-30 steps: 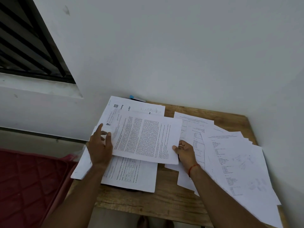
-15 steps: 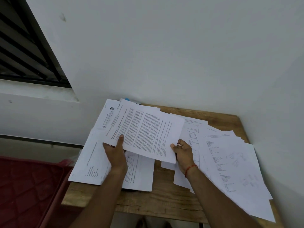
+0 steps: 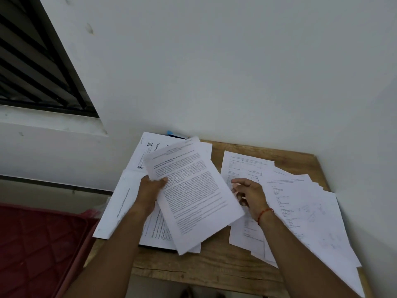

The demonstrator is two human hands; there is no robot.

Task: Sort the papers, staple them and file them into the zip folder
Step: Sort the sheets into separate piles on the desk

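My left hand [image 3: 150,190] grips the left edge of a printed text sheet [image 3: 193,194], thumb on top, holding it tilted above a pile of white papers [image 3: 120,203] on the left of the wooden table [image 3: 214,267]. My right hand [image 3: 249,194] hovers just off the sheet's right edge, fingers apart and holding nothing. Several fanned papers [image 3: 305,216] cover the table's right side. A dark folder edge [image 3: 159,247] peeks out under the left pile. No stapler shows.
A blue object [image 3: 170,133] pokes out behind the left pile against the white wall [image 3: 214,72]. A red quilted mattress [image 3: 36,250] lies left of the table. A louvred window [image 3: 32,61] is at the upper left.
My right hand has let go of the text sheet and opened. My left hand moved from the pile to grip the sheet and turned it more lengthwise toward me.
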